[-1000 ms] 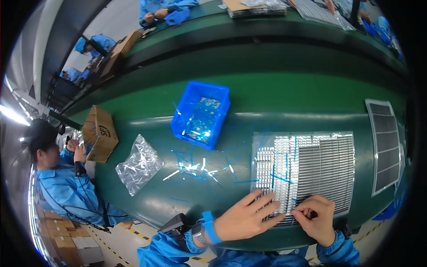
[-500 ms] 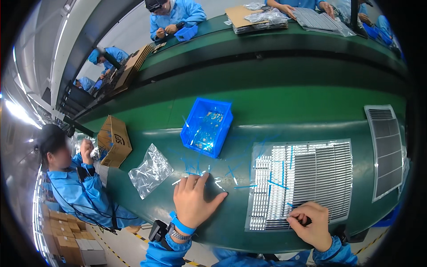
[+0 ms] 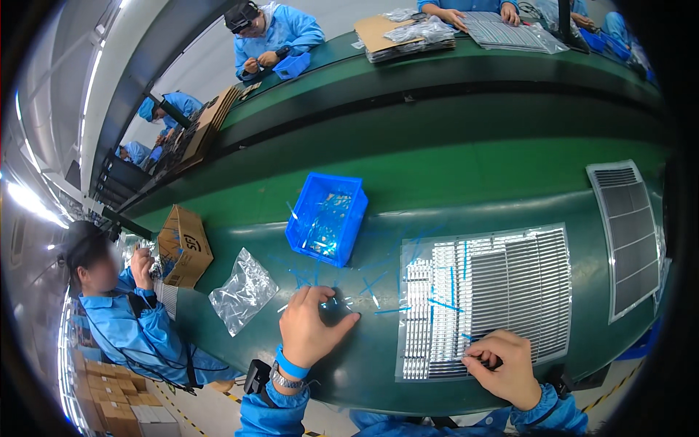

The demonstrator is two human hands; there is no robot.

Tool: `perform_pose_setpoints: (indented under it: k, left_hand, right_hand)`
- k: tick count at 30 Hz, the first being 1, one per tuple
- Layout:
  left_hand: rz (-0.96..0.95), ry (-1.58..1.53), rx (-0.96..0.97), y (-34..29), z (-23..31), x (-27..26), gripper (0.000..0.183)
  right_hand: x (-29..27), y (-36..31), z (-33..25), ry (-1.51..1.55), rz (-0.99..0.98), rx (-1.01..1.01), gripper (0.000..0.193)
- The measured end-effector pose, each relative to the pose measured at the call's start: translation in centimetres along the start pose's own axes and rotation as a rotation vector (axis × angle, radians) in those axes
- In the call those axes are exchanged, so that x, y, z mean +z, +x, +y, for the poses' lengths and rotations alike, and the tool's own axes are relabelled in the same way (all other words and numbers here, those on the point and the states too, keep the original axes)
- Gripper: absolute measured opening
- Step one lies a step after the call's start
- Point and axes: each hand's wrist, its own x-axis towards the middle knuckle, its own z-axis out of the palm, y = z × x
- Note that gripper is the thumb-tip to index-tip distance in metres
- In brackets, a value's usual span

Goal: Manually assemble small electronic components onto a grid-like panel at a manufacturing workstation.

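My left hand [image 3: 312, 328] hovers over or rests on the green table, its fingers curved and its thumb held apart, with nothing visibly gripped. Thin blue strips [image 3: 309, 278] and small clear pieces [image 3: 346, 301] lie scattered by its fingertips. At the lower part of a flat sheet [image 3: 520, 306] with rows of narrow silvery strips, my right hand [image 3: 502, 364] is pinched closed. Whatever its fingertips hold is too small to make out. Several blue strips [image 3: 445, 304] lie across the sheet's left half. Beyond my left hand stands a blue bin [image 3: 352, 222] with small shiny pieces inside.
A clear plastic bag [image 3: 244, 291] lies left of my left hand, near a cardboard box [image 3: 191, 251]. Another striped sheet [image 3: 632, 247] lies at the far right. A co-worker [image 3: 120, 320] sits at the left; others work across the green bench [image 3: 437, 156].
My left hand's fingers have drawn from spread to curved. My right hand keeps its pinch at nearly the same spot on the sheet. The whole view has shifted slightly.
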Motion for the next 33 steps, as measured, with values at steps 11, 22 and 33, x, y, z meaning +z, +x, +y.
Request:
perform_pose_setpoints:
  k: [11, 22, 33]
  left_hand:
    - [-0.037, -0.041, -0.001, 0.6, -0.3, -0.1, 0.057]
    - [0.005, -0.012, -0.008, 0.7, 0.2, -0.3, 0.060]
    - [-0.034, -0.095, 0.013, 0.8, -0.8, 0.2, 0.057]
  right_hand:
    - [0.1, 0.0, 0.0, 0.012, 0.003, 0.022, 0.015]
    - [0.0, 0.1, -0.1, 0.003, 0.000, 0.024, 0.014]
    - [0.1, 0.0, 0.0, 0.000, 0.004, 0.011, 0.015]
